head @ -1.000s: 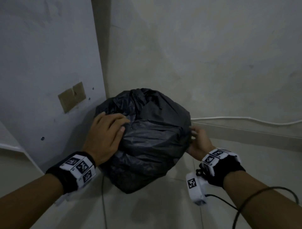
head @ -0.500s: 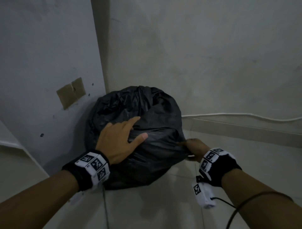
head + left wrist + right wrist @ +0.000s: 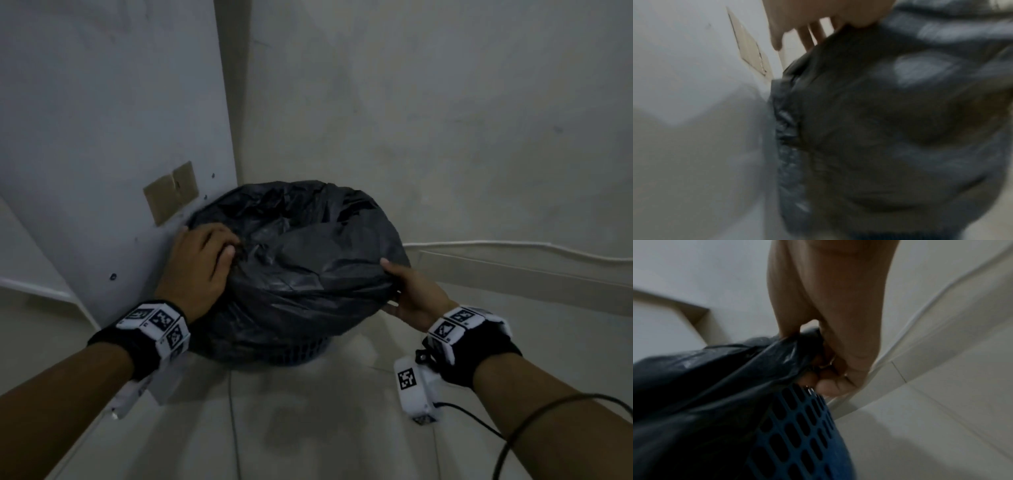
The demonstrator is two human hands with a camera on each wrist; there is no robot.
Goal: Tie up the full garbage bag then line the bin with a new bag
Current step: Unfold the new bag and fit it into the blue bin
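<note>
Thin black plastic garbage bag (image 3: pixel 308 260) over blue perforated plastic bin (image 3: pixel 805 431): soft, slippery, probably tear-prone. Left hand (image 3: pixel 198 263) clutched left rim film; right hand (image 3: pixel 830 360) pinched right rim fold. Best hold: gathered rim.

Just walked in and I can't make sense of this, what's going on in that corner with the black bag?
A person is working on a black garbage bag that sits in a blue perforated bin on the floor, in a corner of the room. The left hand grips the plastic at the bag's left edge, and the right hand pinches a fold at its right edge, just above the bin's rim. The bag is not tied yet. No new bag is in view.
</note>
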